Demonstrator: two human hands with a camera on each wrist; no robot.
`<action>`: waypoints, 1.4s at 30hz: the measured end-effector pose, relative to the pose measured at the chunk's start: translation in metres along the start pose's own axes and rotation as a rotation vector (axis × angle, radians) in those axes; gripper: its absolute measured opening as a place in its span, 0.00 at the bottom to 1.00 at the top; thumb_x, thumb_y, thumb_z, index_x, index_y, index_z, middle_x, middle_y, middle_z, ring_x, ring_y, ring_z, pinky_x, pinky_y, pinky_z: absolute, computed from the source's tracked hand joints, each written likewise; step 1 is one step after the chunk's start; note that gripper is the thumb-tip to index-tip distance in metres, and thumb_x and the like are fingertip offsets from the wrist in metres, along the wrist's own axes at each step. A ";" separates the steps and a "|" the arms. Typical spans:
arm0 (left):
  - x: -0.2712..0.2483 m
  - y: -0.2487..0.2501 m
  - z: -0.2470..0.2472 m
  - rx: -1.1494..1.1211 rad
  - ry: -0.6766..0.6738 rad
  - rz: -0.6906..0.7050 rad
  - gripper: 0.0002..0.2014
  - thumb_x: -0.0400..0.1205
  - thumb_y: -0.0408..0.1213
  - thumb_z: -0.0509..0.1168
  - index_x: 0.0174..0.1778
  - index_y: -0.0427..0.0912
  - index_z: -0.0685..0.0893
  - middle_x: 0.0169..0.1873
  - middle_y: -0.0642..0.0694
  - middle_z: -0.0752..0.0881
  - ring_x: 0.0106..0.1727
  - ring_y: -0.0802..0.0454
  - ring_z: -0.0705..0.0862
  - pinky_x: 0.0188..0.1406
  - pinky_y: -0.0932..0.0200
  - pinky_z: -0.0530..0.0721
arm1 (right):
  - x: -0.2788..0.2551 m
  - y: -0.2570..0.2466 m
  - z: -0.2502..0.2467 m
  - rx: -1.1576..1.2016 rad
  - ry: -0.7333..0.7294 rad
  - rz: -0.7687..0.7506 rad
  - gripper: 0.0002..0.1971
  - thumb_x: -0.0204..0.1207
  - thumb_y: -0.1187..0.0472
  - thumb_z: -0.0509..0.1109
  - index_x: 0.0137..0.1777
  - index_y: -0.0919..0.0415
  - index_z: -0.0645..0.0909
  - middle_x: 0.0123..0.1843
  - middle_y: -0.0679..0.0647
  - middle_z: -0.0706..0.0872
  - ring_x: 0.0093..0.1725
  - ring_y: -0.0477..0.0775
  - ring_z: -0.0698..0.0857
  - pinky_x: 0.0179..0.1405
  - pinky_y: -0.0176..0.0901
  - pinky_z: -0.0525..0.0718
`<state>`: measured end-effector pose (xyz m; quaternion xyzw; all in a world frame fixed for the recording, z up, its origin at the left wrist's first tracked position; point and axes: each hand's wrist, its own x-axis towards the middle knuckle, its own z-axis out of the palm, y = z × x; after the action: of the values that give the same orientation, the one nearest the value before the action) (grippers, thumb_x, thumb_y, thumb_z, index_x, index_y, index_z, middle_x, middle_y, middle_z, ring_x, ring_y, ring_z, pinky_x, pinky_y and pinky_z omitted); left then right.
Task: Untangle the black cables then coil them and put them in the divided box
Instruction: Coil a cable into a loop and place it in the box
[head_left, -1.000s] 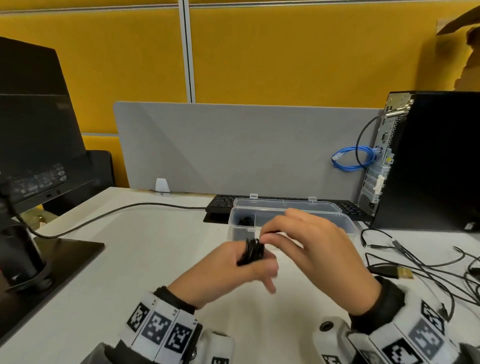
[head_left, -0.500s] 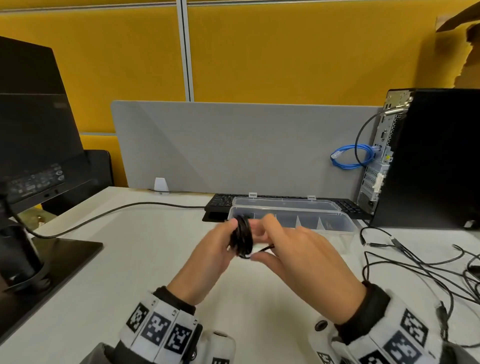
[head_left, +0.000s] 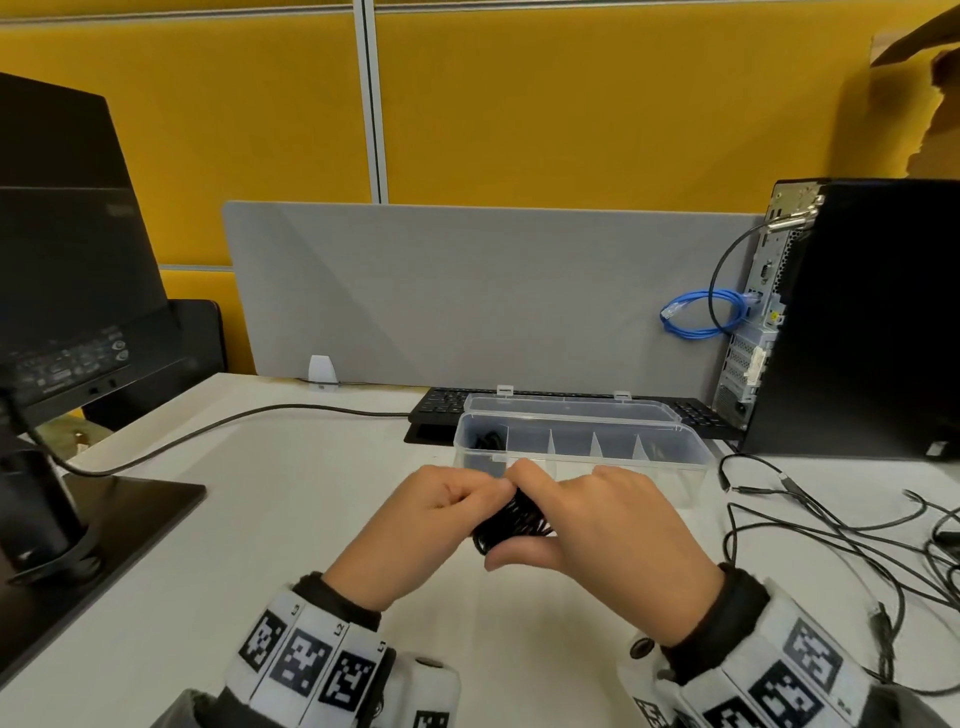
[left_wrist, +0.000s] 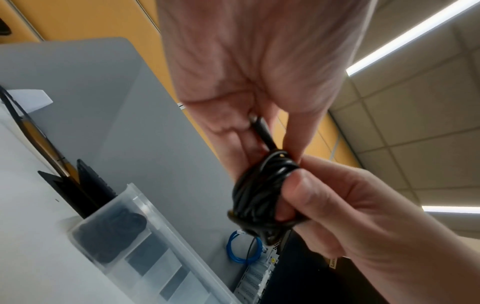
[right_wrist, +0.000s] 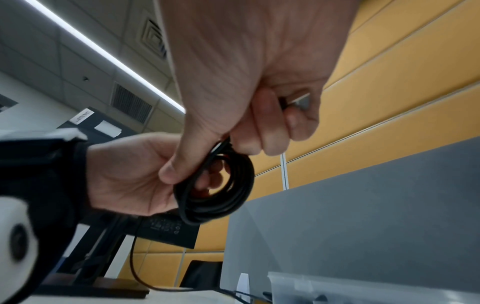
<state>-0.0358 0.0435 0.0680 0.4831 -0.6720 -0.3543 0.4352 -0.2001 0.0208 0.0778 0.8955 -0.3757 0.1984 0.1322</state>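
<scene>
On the white desk (head_left: 291, 519), a clear divided box (head_left: 696, 457) is set open just behind the hands, its lid resting against a black keyboard (head_left: 441, 405). One dark coil (head_left: 488, 439) is seen in the box's leftmost compartment; the other compartments are seen only through pale dividers. To the left a monitor (head_left: 67, 260) is mounted on a black stand, and a dark lead (head_left: 208, 431) is trailed from it across the desk toward the keyboard. At the right a black computer tower (head_left: 872, 312) is stood, with a blue cable (head_left: 701, 317) looped at its back panel. A loose tangle of black cables (head_left: 831, 525) is spread over the desk near the tower, well apart from the hands. A grey partition (head_left: 467, 291) is raised behind the keyboard.

Above the desk, in front of the box, a coiled black cable (head_left: 514, 522) is held between both hands. The left hand (head_left: 421, 530) is curled, its fingers threaded through the ring of the coil and its thumb pressed on the outside. The right hand (head_left: 618, 540) is closed on the coil's other side: the thumb is laid under the loops, the curled fingers are pressed over them, and a plug end is trapped against the palm in the right wrist view.
</scene>
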 end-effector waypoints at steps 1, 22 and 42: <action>0.001 -0.001 0.000 -0.029 0.073 0.042 0.18 0.76 0.49 0.69 0.32 0.36 0.82 0.29 0.43 0.84 0.32 0.50 0.84 0.37 0.56 0.82 | 0.000 0.000 -0.002 0.047 -0.009 0.039 0.27 0.62 0.26 0.51 0.39 0.48 0.76 0.13 0.44 0.72 0.12 0.48 0.69 0.19 0.29 0.44; 0.010 -0.014 0.026 -0.543 0.043 0.089 0.22 0.72 0.34 0.69 0.63 0.39 0.78 0.51 0.43 0.87 0.57 0.51 0.84 0.55 0.61 0.82 | 0.006 0.003 0.006 1.543 -0.095 0.639 0.17 0.78 0.45 0.63 0.33 0.54 0.74 0.20 0.45 0.57 0.19 0.45 0.55 0.17 0.33 0.56; 0.007 -0.002 0.013 -0.718 0.149 0.054 0.05 0.77 0.40 0.64 0.39 0.42 0.80 0.20 0.59 0.69 0.21 0.63 0.64 0.29 0.72 0.67 | 0.004 0.047 -0.009 -0.136 0.390 0.033 0.06 0.75 0.55 0.64 0.41 0.52 0.82 0.41 0.50 0.81 0.43 0.52 0.70 0.42 0.44 0.60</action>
<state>-0.0483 0.0370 0.0631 0.3062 -0.4839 -0.5198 0.6339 -0.2343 -0.0104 0.0918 0.8228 -0.3702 0.3445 0.2592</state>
